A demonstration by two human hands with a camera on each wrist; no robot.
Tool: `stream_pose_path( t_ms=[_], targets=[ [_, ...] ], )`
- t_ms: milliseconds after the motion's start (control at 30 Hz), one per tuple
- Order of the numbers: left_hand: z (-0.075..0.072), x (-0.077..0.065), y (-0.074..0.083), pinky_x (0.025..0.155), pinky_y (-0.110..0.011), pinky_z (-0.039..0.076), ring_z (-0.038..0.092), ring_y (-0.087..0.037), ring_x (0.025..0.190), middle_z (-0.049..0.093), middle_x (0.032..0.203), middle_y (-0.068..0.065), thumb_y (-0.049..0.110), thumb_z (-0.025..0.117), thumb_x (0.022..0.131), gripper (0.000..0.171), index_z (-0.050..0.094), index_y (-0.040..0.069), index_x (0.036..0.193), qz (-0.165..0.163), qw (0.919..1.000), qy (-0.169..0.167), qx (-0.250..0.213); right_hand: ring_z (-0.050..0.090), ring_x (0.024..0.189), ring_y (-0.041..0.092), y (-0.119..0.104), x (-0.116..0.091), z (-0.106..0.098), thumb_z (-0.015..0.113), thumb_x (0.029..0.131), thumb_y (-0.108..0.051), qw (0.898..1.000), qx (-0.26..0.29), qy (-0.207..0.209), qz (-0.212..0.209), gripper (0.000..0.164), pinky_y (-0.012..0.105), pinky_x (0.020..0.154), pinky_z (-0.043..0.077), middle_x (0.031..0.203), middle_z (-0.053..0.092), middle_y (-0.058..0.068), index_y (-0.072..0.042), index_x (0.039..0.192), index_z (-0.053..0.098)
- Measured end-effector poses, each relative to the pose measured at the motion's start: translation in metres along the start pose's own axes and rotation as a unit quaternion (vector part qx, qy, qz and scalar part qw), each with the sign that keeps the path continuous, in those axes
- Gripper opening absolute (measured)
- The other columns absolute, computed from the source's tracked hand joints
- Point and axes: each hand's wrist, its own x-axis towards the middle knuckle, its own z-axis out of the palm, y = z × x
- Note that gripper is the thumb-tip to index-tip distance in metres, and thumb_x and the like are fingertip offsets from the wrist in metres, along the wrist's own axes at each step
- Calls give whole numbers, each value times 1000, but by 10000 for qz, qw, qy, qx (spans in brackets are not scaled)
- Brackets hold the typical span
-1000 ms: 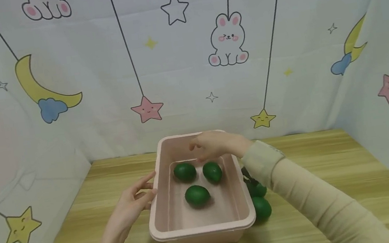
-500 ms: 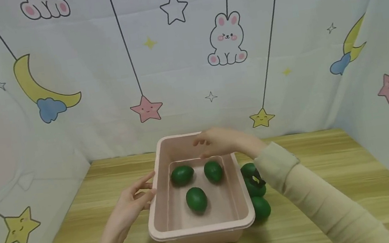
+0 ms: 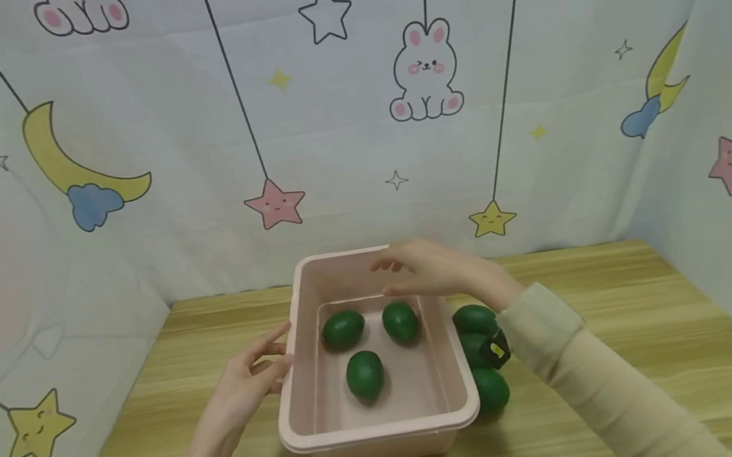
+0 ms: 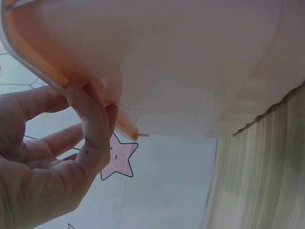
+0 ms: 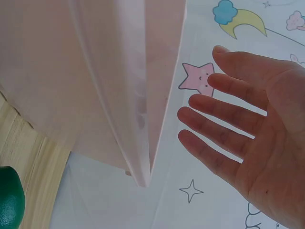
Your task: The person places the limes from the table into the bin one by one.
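A pale pink plastic bin (image 3: 381,433) stands on the wooden table. Inside lie three smooth, dark green, egg-shaped fruits, apart from each other: one at the left (image 3: 344,330), one at the right (image 3: 400,322) and one nearer the front (image 3: 365,375). My left hand (image 3: 250,381) rests its fingertips against the bin's left rim; in the left wrist view its bent fingers (image 4: 90,114) touch under the lip. Over the far right rim hovers my right hand (image 3: 431,270), holding nothing. Its fingers (image 5: 214,129) are spread and loosely straight in the right wrist view.
Three more green fruits (image 3: 492,390) lie in a row along the bin's right side, partly hidden by the bin and a black wrist device (image 3: 496,351). A white cloth backdrop (image 3: 354,144) with cartoon prints hangs behind the wooden table (image 3: 635,347).
My right hand has drawn back slightly to the right, above the bin's rim. The fruits in the bin have rolled and turned a little. The left hand stays in place.
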Motion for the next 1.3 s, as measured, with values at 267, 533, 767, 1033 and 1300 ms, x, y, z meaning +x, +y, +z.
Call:
stream_pose_path(
  t_ms=[267,533,767,1033,1300],
  targets=[
    [0,-1,0,78,-26,55,64,-9,94,46,130,-22,18,56,97,58,34,10,149,6,10000,-7,22,59,117,22,-1,-15,0,64,92,-27,9987,299,408,-28,40,42,98,50,128,63,5,-13,130,59],
    [0,-2,0,78,-25,55,64,-6,91,46,128,-22,18,56,97,57,34,10,149,-21,10000,39,6,59,115,21,-1,-27,2,64,93,-25,9953,511,815,-126,38,43,98,50,129,62,2,-15,130,59],
    [0,-1,0,78,-25,55,63,-7,90,47,128,-22,17,55,97,56,35,10,149,-39,10000,72,24,59,115,22,3,-36,8,64,93,-27,9917,541,1154,-176,39,45,101,47,128,63,2,-14,129,60],
    [0,0,1,78,-25,55,64,-8,91,47,127,-23,15,55,97,56,35,9,149,-23,10000,31,-24,58,117,21,12,-46,16,63,93,-29,9854,771,1518,3,37,47,103,46,126,64,2,-15,128,61],
    [1,-1,0,76,-24,55,63,-6,88,48,128,-23,15,57,96,58,35,9,149,-39,10000,59,-2,60,116,23,20,-52,25,64,93,-22,9788,907,1828,-151,33,48,101,47,122,67,5,-11,123,64]
  ],
)
